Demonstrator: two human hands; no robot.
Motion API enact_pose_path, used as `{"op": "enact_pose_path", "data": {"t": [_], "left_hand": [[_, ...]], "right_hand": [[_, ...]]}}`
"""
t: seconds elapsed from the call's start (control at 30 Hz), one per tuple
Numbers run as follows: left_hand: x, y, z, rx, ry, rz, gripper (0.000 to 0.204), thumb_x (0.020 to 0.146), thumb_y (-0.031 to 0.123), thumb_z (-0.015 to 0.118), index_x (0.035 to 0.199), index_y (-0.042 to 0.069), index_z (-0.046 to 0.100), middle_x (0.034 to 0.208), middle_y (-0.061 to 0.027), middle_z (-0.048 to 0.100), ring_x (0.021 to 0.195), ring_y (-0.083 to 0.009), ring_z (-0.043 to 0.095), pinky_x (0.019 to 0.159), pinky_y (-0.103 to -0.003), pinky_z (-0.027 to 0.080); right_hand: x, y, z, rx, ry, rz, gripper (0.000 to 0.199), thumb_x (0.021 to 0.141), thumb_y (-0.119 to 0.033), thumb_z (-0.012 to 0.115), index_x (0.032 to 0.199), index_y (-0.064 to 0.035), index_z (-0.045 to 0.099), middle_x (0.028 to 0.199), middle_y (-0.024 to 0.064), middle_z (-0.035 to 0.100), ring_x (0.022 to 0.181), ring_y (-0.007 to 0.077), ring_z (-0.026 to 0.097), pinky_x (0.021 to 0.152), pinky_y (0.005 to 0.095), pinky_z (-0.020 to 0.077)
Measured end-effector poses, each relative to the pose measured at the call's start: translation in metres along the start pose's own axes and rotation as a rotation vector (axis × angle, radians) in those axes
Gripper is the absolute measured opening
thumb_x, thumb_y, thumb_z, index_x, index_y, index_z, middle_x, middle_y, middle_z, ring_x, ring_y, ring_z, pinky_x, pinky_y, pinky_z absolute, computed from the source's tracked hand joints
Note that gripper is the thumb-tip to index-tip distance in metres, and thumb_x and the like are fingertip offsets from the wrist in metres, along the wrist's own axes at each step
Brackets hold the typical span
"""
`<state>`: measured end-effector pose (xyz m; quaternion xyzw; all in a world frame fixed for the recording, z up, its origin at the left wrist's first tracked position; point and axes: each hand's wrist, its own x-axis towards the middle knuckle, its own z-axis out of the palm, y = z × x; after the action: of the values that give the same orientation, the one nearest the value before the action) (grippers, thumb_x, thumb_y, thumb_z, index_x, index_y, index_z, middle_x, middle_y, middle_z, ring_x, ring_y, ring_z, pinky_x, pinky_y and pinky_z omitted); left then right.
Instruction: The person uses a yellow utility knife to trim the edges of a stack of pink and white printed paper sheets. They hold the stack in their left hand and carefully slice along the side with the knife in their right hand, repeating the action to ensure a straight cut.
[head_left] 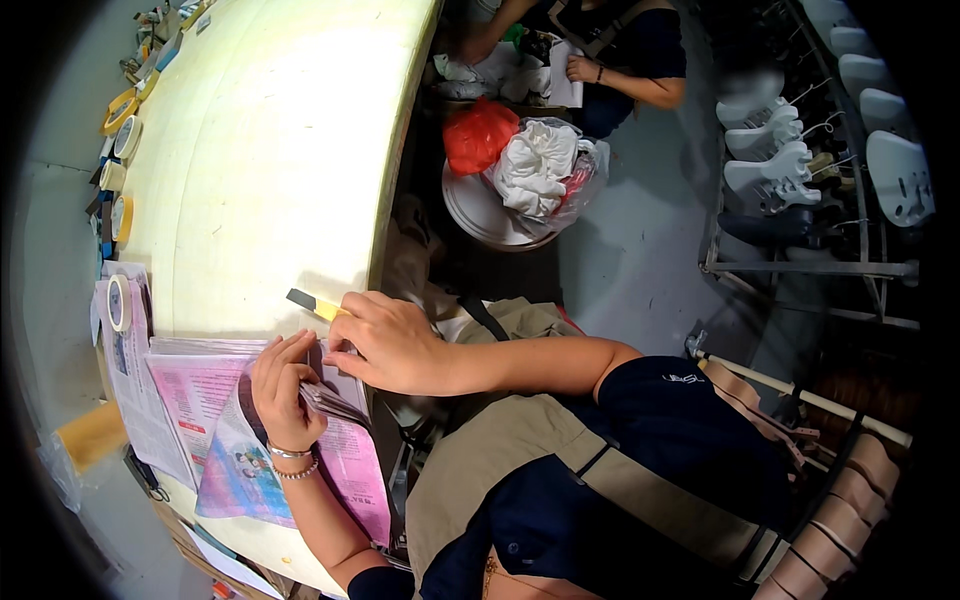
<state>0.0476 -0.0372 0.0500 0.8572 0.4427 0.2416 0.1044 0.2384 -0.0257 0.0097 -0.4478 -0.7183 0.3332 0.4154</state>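
My right hand [395,345] holds a yellow utility knife [324,309], its dark blade pointing left over the pale tabletop. Close below it, my left hand [286,385], with two bracelets at the wrist, is closed on folded newspaper [352,460] in pink and blue print. The paper bends up in layers beside the thumb; part of the grip is hidden. More newspaper sheets [178,380] lie flat in a stack left of this hand, at the near end of the table.
The long pale table [280,150] runs away from me. Tape rolls [127,137] line its left edge; another tape roll [119,303] rests on newspaper. Beyond the right edge stands a round stool [470,205] with a red bag [480,135] and white cloth. A co-worker [640,60] handles cloth. A rack [780,262] holds white guitar-shaped bodies.
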Motion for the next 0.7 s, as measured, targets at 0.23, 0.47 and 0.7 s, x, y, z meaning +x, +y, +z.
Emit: {"op": "enact_pose_path", "data": {"t": [0.23, 0.47, 0.7], "left_hand": [[-0.0005, -0.0007, -0.0007, 0.002, -0.005, 0.004, 0.017, 0.064, 0.020, 0.052, 0.070, 0.005, 0.048, 0.109, -0.0165, 0.068, 0.107, -0.0344, 0.062, 0.098, -0.049, 0.044], [-0.0001, 0.0003, -0.0015, -0.002, -0.007, 0.000, 0.017, 0.065, 0.020, 0.052, 0.070, 0.005, 0.048, 0.109, -0.0166, 0.068, 0.107, -0.0344, 0.062, 0.098, -0.049, 0.044], [-0.0010, -0.0008, -0.0018, -0.011, 0.011, 0.015, 0.013, 0.063, 0.015, 0.053, 0.068, 0.005, 0.046, 0.107, -0.0171, 0.069, 0.106, -0.0351, 0.063, 0.096, -0.049, 0.045]], "right_hand": [[0.0008, 0.0017, 0.0028, 0.041, 0.026, 0.027, 0.011, 0.077, -0.018, 0.070, 0.075, -0.0096, 0.064, 0.081, 0.0053, 0.055, 0.081, 0.0257, 0.060, 0.065, 0.0370, 0.0486], [0.0042, 0.0027, 0.0005, 0.055, -0.016, -0.006, 0.012, 0.075, -0.017, 0.072, 0.074, -0.0091, 0.062, 0.079, 0.0052, 0.056, 0.079, 0.0255, 0.059, 0.065, 0.0373, 0.0476], [0.0025, 0.0052, 0.0007, 0.092, 0.003, -0.002, 0.015, 0.077, -0.019, 0.072, 0.075, -0.0076, 0.062, 0.079, 0.0061, 0.055, 0.079, 0.0256, 0.059, 0.065, 0.0372, 0.0472]]}}
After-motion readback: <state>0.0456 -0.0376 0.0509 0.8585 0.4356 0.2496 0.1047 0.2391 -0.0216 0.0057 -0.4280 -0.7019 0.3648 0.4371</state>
